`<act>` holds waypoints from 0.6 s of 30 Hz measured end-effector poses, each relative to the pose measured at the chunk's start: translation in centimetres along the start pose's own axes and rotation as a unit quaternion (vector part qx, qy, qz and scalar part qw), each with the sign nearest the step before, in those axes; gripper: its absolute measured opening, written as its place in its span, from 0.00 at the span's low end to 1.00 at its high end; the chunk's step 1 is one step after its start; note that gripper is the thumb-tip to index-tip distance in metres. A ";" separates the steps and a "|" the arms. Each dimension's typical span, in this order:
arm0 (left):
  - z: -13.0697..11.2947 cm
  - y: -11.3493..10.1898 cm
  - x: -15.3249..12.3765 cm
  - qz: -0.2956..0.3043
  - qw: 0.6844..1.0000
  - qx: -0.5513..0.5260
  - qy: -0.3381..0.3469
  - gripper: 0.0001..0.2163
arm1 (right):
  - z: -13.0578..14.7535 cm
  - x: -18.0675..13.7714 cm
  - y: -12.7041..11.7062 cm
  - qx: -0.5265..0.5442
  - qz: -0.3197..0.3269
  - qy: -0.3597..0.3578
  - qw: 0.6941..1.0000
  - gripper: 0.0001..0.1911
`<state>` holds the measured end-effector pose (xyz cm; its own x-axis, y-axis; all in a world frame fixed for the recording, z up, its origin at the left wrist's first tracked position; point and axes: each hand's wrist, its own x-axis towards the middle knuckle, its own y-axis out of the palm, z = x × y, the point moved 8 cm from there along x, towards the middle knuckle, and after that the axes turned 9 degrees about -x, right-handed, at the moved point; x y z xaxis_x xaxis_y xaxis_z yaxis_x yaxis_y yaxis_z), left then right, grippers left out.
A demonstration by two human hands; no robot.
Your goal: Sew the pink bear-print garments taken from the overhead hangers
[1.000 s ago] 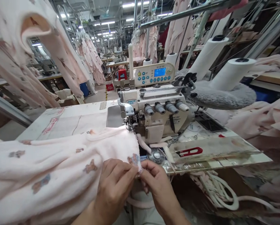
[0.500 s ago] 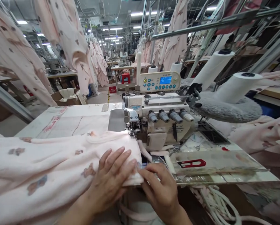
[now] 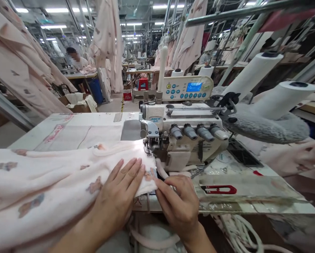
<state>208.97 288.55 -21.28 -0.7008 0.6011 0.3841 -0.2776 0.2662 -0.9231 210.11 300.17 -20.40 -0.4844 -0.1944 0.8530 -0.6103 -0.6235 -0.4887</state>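
Note:
A pale pink fleece garment (image 3: pixel 49 179) with small bear prints lies across the sewing table, its right edge under the presser foot (image 3: pixel 148 147) of a white overlock machine (image 3: pixel 184 135). My left hand (image 3: pixel 117 196) lies flat on the fabric near that edge, fingers stretched out and together. My right hand (image 3: pixel 180 203) sits just right of the fabric's corner, fingers curled, pinching the garment's edge in front of the machine.
Large white thread cones (image 3: pixel 255 72) stand at the right behind a grey fluffy piece (image 3: pixel 268 126). A clear plastic guard with a red mark (image 3: pixel 220 189) lies right of my hand. Pink garments hang all around; a person (image 3: pixel 74 58) works at a far table on the left.
My left hand went from pinching the fabric corner to lying flat on it. Both hands and the fabric edge moved forward toward the presser foot. The view shifted slightly left.

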 end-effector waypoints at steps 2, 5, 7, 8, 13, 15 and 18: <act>0.4 0.0 0.3 0.011 1.000 0.006 -0.008 0.29 | -0.3 0.3 0.1 -0.003 -0.002 0.001 1.000 0.07; 1.2 0.1 1.0 0.026 0.999 0.006 -0.020 0.28 | -0.9 1.1 0.4 -0.012 -0.004 -0.001 1.000 0.06; 1.8 0.1 1.7 0.043 0.999 -0.002 -0.028 0.26 | -1.3 1.6 0.8 -0.025 -0.002 -0.009 1.000 0.05; 2.2 0.2 2.1 0.057 0.998 -0.009 -0.033 0.25 | -1.5 1.8 1.1 -0.033 0.000 -0.013 0.999 0.06; 4.0 1.0 4.1 0.144 0.986 -0.036 -0.071 0.24 | -2.5 2.6 2.7 -0.097 0.018 -0.004 0.995 0.07; 4.6 1.2 4.8 0.164 0.982 -0.032 -0.082 0.23 | -2.8 2.4 2.6 -0.108 0.014 0.024 0.994 0.07; 5.6 1.5 6.2 0.179 0.980 -0.018 -0.085 0.21 | -2.6 1.3 1.6 -0.082 -0.005 0.067 0.994 0.05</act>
<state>200.56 288.48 -20.44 -0.8491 0.5276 0.0244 0.0268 0.0892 -0.9957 206.88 300.95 -20.56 -0.5506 -0.0803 0.8309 -0.7041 -0.4900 -0.5140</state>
